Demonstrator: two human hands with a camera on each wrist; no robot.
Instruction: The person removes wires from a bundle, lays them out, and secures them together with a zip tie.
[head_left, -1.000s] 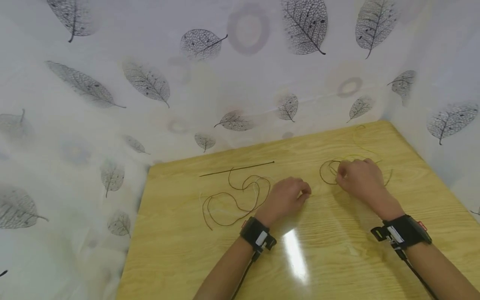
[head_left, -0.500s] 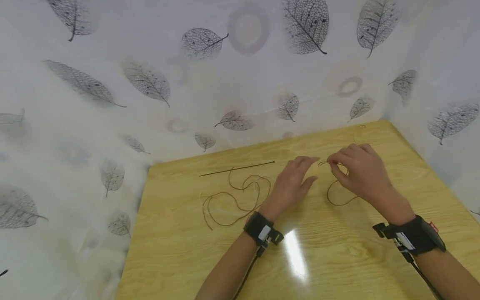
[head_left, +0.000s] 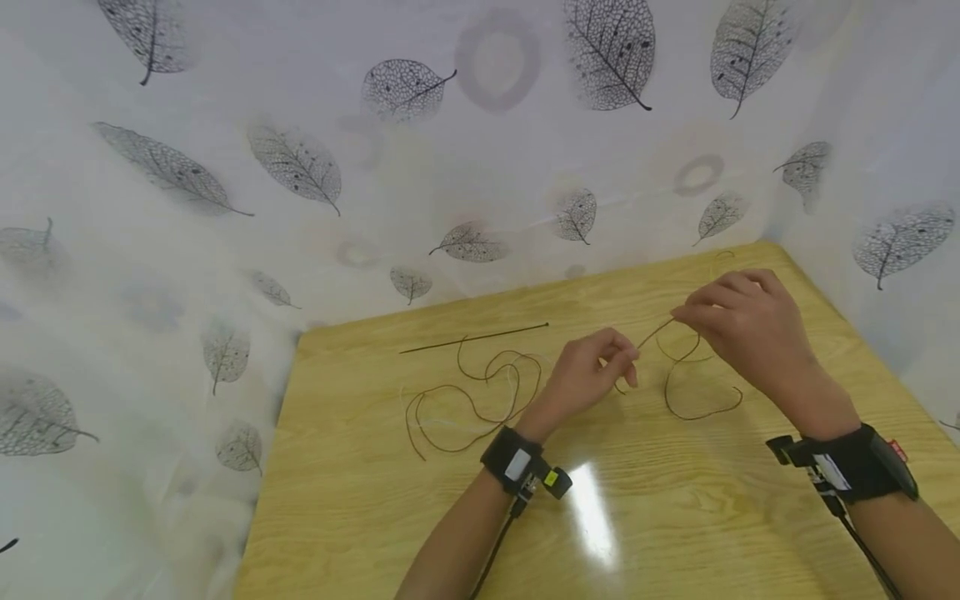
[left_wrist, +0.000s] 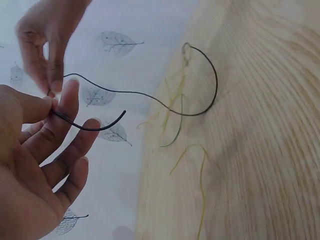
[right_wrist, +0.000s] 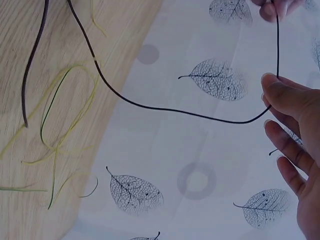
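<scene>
A thin dark brown cord (head_left: 655, 335) is stretched between my two hands above the table. My left hand (head_left: 588, 371) pinches it between thumb and index finger; a short free end (left_wrist: 95, 129) sticks out past the fingertips. Higher up and to the right, my right hand (head_left: 757, 333) pinches the same cord with thumb and index finger, as the right wrist view shows. From the right fingers the longer part (right_wrist: 165, 109) hangs down in a curve towards the tabletop. Loose yellow threads and a green thread (right_wrist: 42, 120) lie on the wood near the right hand.
On the wooden table (head_left: 360, 517), left of my left hand, lies another looped brown cord (head_left: 471, 398) with a pale thread among it. Behind it is a straight, thin dark rod (head_left: 474, 338) with a small knob. Leaf-patterned sheeting (head_left: 510, 150) rises behind and beside the table.
My right hand has lifted the brown cord off the table, moving up and right. The left hand has moved right, opened its fingers, then pinched the cord near its end.
</scene>
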